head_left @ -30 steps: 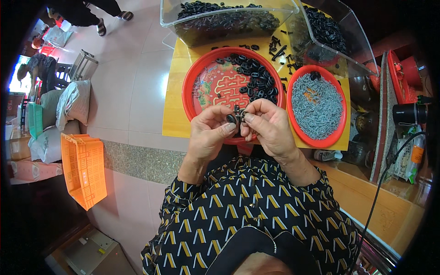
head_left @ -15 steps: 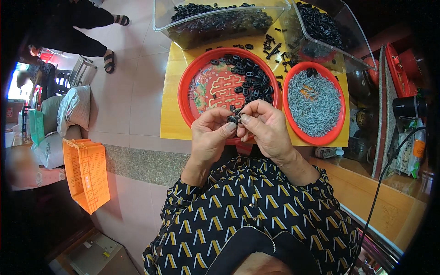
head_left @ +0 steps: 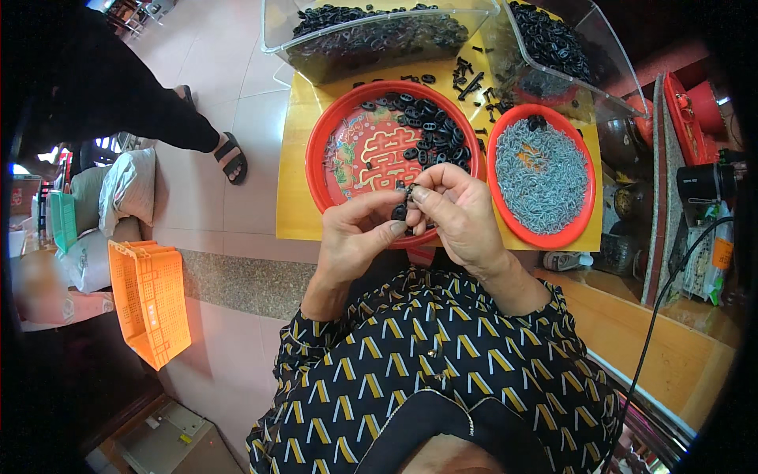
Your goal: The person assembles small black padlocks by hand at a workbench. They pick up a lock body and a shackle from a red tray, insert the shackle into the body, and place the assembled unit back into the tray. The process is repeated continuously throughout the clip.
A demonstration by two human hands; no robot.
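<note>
Above the near rim of a round red tray, both hands meet. My left hand is closed, its thumb and index finger at a small black plastic part. My right hand pinches at the upper end of the same part; its fingertips partly hide what is there. Inside the tray lie several black oval pieces with two holes, heaped toward the right. Beside my right hand is a red oval tray full of small grey screws.
Two clear plastic bins of black parts stand at the back of the yellow table. Loose black pieces lie between bins and trays. An orange crate stands on the floor at left. A person's sandalled foot is beyond.
My left hand has shifted slightly left and down, its fingers spreading a little apart around the black part. The other person has stepped to the right, closer to the table.
</note>
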